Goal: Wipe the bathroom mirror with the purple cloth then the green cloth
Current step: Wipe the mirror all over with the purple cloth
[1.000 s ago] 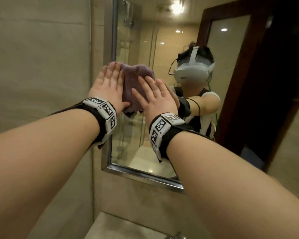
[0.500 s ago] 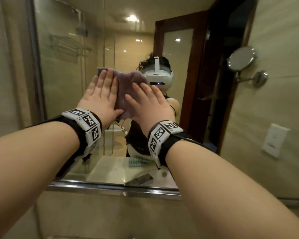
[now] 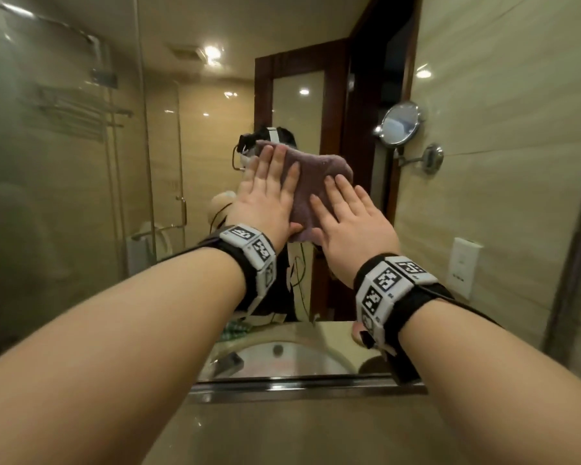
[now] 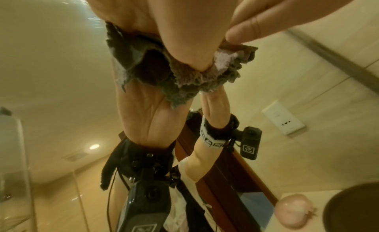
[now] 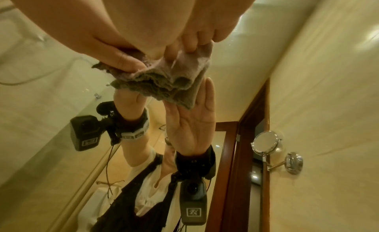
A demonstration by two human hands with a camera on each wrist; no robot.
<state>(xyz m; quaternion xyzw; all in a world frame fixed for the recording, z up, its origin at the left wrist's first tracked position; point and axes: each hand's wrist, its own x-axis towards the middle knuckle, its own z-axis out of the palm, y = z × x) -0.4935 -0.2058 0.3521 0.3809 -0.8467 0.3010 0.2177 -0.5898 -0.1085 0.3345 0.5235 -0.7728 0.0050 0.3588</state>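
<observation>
Purple cloth (image 3: 311, 182): bunched and folded, flat against the bathroom mirror (image 3: 81, 196) at about head height in the reflection; its frayed lower edge hangs free in both wrist views.
Left hand (image 3: 265, 199): fingers straight and spread, palm pressing the cloth's left part onto the glass; thumb lies along the cloth's lower edge. Nothing is gripped.
Right hand (image 3: 353, 223): also flat, fingers extended over the cloth's right and lower part, pressing it to the mirror; in the right wrist view the thumb and fingertips sit on the fabric without clenching.
Hands together: side by side, just apart, both on the same cloth.
Green cloth (image 3: 237, 330): only a small green striped patch shows in the reflection, lying on the table by the basin (image 3: 282, 359).
Mirror frame (image 3: 299, 384): metal lower edge runs below the forearms.
Wall right of mirror: a round shaving mirror (image 3: 399, 124) on an arm, and a white socket plate (image 3: 463, 271) lower down.
</observation>
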